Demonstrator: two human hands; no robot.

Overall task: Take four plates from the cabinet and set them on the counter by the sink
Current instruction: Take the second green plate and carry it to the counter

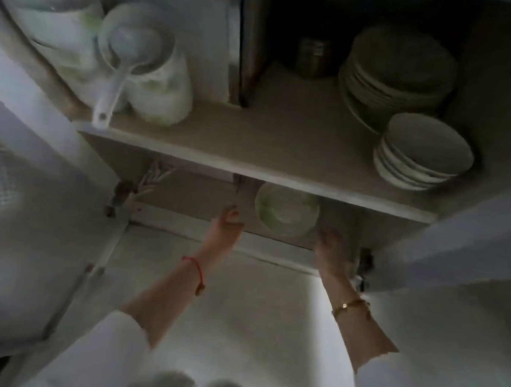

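Head view, tilted up into open wall cabinet [286, 124]; dim, blurred.

Upper shelf [251, 164]: tall stack of dinner plates [399, 73] at back right, shorter stack of small plates or shallow dishes [422, 154] just in front, near shelf edge. Likely stacked by size so front pile lifts out without disturbing back pile. Metal canister [314, 56] behind, deep in shadow. Left side: white lidded pots or jars [152, 78] with white ladle [119, 62] resting inside one, handle hanging over shelf edge.

Lower shelf: one green-and-white bowl or dish [285, 212], seen from underneath through gap below upper shelf.

Left hand [223, 228] raised to lower shelf front, left of bowl; right hand [332, 248] raised right of bowl. Both arms up, flanking bowl, neither touching it. Left grip: fingers loosely apart, empty. Right grip: too blurred, cannot tell whether apart or curled; nothing visibly held.

Red string on left wrist, gold bracelet on right.

Judgement: reaching stage only, no plate lifted yet. Plates well above both hands, so higher reach needed. Tabletop and sink out of frame.
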